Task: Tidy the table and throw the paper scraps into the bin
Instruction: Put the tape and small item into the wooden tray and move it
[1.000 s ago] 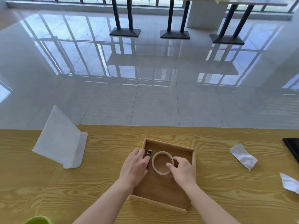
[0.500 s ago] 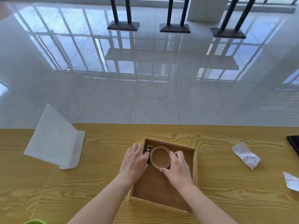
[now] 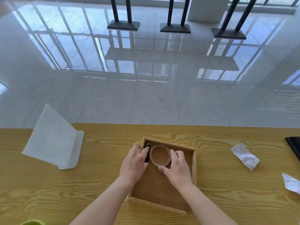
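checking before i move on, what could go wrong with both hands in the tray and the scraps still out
Two paper scraps lie loose on the table, the second near the right frame edge; no bin shows here. The right hand crowds the tape roll against the small dark item under the left hand, possibly jamming them in the wooden tray's corner.

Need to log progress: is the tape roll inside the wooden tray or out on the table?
Inside. The tape roll lies flat on the wooden tray floor near its far-left corner, right hand touching it.
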`<action>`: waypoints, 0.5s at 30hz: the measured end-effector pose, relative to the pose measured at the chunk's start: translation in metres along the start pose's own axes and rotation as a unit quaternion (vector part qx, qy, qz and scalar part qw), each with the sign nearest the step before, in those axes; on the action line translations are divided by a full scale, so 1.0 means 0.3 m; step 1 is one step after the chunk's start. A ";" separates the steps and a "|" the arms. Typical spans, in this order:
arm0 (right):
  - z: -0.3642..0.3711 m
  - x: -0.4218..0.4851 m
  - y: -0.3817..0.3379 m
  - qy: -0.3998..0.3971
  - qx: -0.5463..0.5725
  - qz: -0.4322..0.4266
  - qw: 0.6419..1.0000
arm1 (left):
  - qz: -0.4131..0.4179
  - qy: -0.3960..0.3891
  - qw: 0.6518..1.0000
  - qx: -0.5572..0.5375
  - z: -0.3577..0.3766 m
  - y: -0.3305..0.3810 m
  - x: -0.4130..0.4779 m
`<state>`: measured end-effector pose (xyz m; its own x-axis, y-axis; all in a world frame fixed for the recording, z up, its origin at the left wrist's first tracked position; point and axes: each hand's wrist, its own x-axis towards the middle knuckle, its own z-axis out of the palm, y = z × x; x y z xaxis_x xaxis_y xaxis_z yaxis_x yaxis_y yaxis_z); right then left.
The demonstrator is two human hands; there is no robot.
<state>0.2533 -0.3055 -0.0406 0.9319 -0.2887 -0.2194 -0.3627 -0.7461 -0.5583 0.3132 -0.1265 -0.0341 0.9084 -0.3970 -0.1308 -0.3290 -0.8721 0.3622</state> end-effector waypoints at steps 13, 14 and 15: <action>-0.173 -0.127 0.164 0.086 -0.036 0.063 0.994 | -0.129 0.020 0.979 -0.154 0.013 -0.023 -0.124; -0.170 -0.131 0.170 0.082 -0.037 0.082 0.993 | -0.134 0.019 0.978 -0.156 0.012 -0.025 -0.126; -0.162 -0.131 0.176 0.072 -0.035 0.103 0.991 | -0.138 0.018 0.978 -0.156 0.013 -0.029 -0.123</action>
<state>0.1977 -0.3627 -0.0225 0.8305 -0.5182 -0.2042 -0.5491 -0.7006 -0.4557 0.2816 -0.1055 -0.0362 0.9618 -0.1433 -0.2331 0.0202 -0.8123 0.5829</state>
